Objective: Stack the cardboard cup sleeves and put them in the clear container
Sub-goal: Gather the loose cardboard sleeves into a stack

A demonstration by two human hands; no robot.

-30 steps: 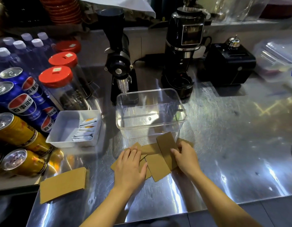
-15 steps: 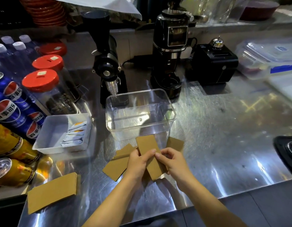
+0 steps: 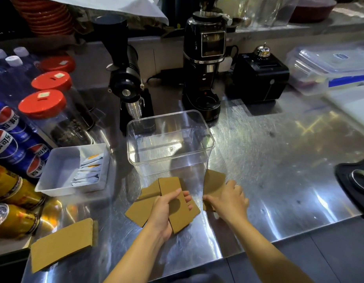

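My left hand (image 3: 165, 211) grips a flat brown cardboard sleeve (image 3: 175, 193), holding it slightly above the steel counter. Beneath and to its left lie more loose sleeves (image 3: 139, 209). My right hand (image 3: 228, 200) rests on another sleeve (image 3: 212, 182) lying flat to the right, fingers curled over its near edge. The clear container (image 3: 170, 144) stands just behind the sleeves, with nothing inside. A separate pile of sleeves (image 3: 61, 244) lies at the near left counter edge.
A white tray of sachets (image 3: 60, 170) sits left of the container. Red-lidded jars (image 3: 42, 104), cola cans (image 3: 5, 139) and yellow cans (image 3: 11, 219) crowd the left. Two black grinders (image 3: 203, 64) and a black box (image 3: 260, 78) stand behind. A black object (image 3: 354, 180) sits right.
My right hand let go of the sleeve that both hands held and moved right onto another sleeve. My left hand kept the first sleeve and lifted it.
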